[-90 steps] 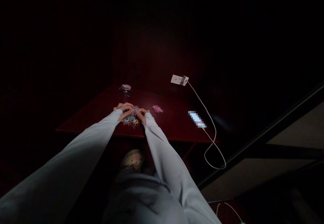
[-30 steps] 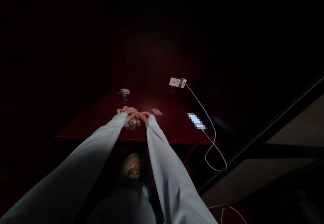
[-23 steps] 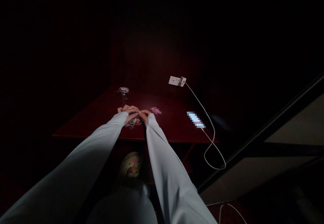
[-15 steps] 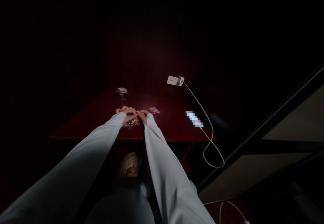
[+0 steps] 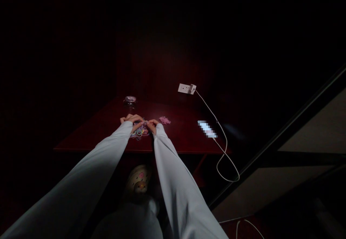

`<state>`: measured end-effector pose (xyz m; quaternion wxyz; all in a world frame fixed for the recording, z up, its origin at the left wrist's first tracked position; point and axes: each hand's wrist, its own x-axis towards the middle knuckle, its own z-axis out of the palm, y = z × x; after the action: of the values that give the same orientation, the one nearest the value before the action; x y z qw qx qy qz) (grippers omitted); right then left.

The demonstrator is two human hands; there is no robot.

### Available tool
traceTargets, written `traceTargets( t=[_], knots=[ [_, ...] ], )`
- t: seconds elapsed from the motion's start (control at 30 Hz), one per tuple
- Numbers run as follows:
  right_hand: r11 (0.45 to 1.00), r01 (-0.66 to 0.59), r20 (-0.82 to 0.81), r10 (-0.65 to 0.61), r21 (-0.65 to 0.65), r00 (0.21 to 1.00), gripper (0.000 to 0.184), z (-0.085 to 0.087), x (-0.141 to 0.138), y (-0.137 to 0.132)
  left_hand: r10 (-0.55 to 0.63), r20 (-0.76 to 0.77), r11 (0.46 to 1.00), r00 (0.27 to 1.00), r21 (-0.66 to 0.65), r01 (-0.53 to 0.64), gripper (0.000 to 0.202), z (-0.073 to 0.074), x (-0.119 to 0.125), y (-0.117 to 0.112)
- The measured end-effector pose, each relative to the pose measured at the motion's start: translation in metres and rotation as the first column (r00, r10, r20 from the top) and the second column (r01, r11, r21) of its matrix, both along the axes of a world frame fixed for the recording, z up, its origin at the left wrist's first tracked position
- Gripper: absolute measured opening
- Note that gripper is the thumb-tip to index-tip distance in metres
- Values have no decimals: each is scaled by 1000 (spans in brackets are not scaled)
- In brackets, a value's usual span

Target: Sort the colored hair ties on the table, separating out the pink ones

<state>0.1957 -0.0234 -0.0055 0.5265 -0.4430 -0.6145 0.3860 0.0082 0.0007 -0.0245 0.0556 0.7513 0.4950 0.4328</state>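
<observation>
Tiny coloured elastic bands (image 5: pixel 139 134) were heaped near the front edge of the table (image 5: pixel 183 138), right under both hands. The left hand (image 5: pixel 131 120) and right hand (image 5: pixel 152 125) were curled fingertip to fingertip; whether a band was pinched couldn't be told. Probably featherlight and stretchy, best pinched one loop at a time.

No legible text anywhere (phone screen (image 5: pixel 207 129) a blur)

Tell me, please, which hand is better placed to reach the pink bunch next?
Probably the right. The right hand sits just beside the pink bunch, while the left hand is farther off, across the bands.
</observation>
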Motion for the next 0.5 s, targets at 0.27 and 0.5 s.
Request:
traceTargets(
  t=[0.27, 0.5],
  knots=[
    [995, 95, 19, -95, 29, 995, 32, -2, 4, 6, -48, -46, 999, 998, 5, 48, 16, 3, 2, -7],
    [997, 35, -28, -37, -66, 999, 33, 13, 2, -8, -14, -40, 1000, 999, -25, 13, 14, 5, 3, -10]
  ],
)
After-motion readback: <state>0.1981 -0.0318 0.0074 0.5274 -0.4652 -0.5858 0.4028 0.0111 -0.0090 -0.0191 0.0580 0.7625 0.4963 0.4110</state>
